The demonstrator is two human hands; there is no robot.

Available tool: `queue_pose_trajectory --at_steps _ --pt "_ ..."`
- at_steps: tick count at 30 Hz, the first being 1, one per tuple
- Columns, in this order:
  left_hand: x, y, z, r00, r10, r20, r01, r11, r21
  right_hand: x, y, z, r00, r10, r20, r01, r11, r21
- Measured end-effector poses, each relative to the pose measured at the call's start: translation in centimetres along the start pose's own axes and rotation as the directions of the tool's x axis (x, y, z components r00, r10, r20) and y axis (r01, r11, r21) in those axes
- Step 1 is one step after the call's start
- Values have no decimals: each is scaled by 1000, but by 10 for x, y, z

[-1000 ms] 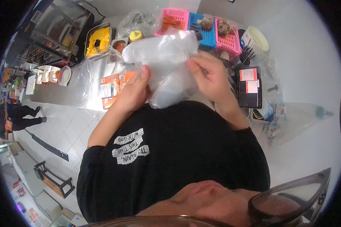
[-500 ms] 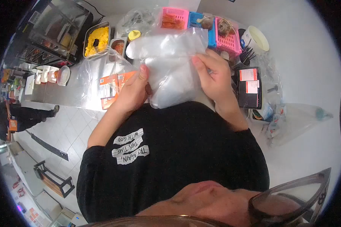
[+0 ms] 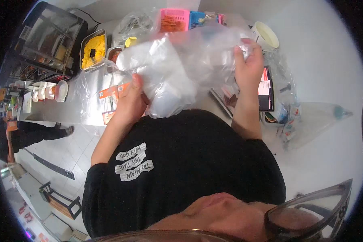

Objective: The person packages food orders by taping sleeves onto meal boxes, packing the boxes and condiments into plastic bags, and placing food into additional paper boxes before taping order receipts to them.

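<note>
Cloudy plastic bagging hangs in front of my chest, crumpled and bunched at its left part. My left hand is closed on its lower left side, thumb up. Out to the upper right, my right hand pinches the far end of a thinner, see-through stretch of plastic bag. That stretch spans the space between my hands, and the baskets behind show faintly through it. Whether it is one bag or several layers, I cannot tell. An orange printed packet lies just left of my left hand.
Behind the plastic stand a pink basket, a blue basket and a metal pan of yellow food. A white tub and a dark tablet are at the right. A glass cabinet fills the upper left; another person is beyond.
My right hand has moved right and up, drawing the plastic out wide. My left hand has shifted slightly left and down, still holding its side. The other person has moved a little.
</note>
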State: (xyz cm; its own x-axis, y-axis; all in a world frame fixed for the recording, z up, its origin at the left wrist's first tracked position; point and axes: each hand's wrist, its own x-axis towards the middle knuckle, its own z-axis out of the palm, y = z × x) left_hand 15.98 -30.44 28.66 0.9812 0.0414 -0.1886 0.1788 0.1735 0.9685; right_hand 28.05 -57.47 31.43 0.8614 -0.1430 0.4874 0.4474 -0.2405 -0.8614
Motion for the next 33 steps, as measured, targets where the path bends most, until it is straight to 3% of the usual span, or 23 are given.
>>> queue_pose_trajectory --at_steps 2,5,8,10,11,13,14,15,17,19,20,21,23,26,28,31,33 --pt "-3 12 14 999 22 24 -17 982 -190 6 -1 -8 968 -232 -94 199 941 -272" --pt "-1 11 9 992 -1 124 41 946 -322 6 15 -16 958 -285 43 285 914 -290" --pt "-3 18 16 996 -36 87 54 975 -215 2 12 -7 944 -330 14 323 914 -246" --pt "-1 8 10 993 -2 116 21 986 -166 -4 16 -4 986 -81 143 79 997 22" --pt "1 4 5 995 -17 99 22 999 -41 -7 17 -2 972 29 232 -64 988 143" --pt "3 -1 -5 997 -72 25 61 951 304 -22 0 9 858 15 513 -9 1000 -14" --pt "2 -1 -6 997 -76 -3 71 918 390 -27 -5 14 772 25 635 36 996 -83" --pt "1 -1 -8 996 -79 -30 84 878 471 -31 0 19 772 59 633 -77 997 1" --pt "-1 3 -1 998 -38 -49 52 946 319 -34 18 29 759 122 639 -293 941 169" --pt "-2 8 16 991 -12 -132 12 1000 0 -15 29 24 926 133 353 -121 991 -58" --pt "-2 7 17 987 15 -161 -23 999 -47 -6 34 19 975 97 198 -59 980 -190" --pt "-1 6 19 981 42 -190 -61 994 -92 1 35 13 984 86 159 -43 966 -253" --pt "1 -6 10 984 80 -162 -65 994 91 13 35 4 995 57 79 -22 923 -384" --pt "7 -13 -8 993 -103 -66 115 965 235 -3 74 21 917 -137 374 92 986 137" --pt "12 -16 -11 977 -210 40 195 952 236 -26 37 38 776 -141 615 -72 948 309" --pt "13 -9 4 976 -76 206 30 975 218 -30 43 45 744 85 662 -64 996 -57" --pt "7 13 8 962 126 240 -193 940 280 11 66 27 912 157 379 -47 958 -283"
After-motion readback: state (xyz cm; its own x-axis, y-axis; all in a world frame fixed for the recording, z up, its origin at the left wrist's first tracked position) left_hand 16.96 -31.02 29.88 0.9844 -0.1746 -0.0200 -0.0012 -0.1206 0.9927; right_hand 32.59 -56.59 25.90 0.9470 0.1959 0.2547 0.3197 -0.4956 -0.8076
